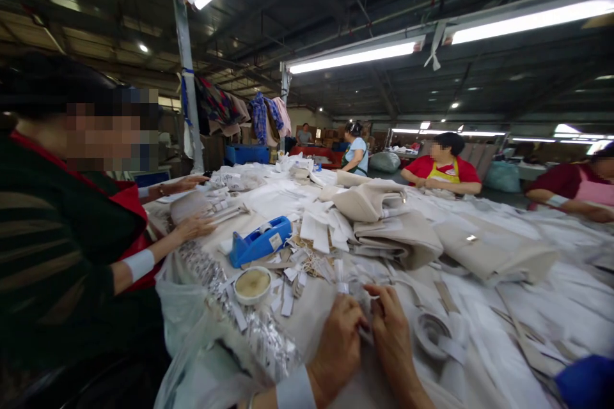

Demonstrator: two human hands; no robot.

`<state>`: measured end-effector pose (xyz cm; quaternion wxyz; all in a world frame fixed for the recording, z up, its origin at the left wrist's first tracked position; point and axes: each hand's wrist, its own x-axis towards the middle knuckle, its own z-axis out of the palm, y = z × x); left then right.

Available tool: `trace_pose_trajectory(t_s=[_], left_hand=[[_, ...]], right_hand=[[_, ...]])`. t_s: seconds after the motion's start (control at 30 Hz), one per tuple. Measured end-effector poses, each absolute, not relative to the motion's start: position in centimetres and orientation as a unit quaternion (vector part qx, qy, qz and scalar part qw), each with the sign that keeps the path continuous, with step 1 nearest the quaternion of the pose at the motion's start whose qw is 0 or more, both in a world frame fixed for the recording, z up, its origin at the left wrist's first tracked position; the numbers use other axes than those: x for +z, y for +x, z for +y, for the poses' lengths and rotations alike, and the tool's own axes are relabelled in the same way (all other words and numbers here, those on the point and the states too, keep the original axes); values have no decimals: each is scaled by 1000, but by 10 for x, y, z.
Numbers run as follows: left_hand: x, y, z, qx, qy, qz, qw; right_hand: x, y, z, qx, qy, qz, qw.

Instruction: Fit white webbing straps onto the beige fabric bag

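My left hand and my right hand sit close together at the bottom middle of the view. Their fingers pinch a small clear packet with a white band, though my fingers hide part of it. A roll of white tape lies just beyond my right hand. A round tub with beige contents and a blue tape dispenser stand to the left, among scattered white paper tags. Beige canvas bags are piled farther ahead.
A long table covered in white fabric fills the view. Silver foil strips and a clear plastic bag lie at left. Co-workers sit around it, one with a hand on the beige material. Hanging garments and a blue crate stand behind.
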<state>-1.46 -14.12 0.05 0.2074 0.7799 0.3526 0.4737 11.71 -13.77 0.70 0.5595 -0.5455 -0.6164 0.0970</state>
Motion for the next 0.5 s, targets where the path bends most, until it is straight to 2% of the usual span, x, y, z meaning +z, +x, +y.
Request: trace_pose_trajectory(t_s=[0.1,0.27,0.5], left_hand=[[22,-27,-131,571,639,447,255],[27,-30,-88,505,528,478,488],[24,-14,-72,478,549,468,501]], right_hand=[[13,113,-141,95,-548,-632,540],[12,108,-139,48,-563,-657,500],[-25,114,-123,-23,-634,-660,402]])
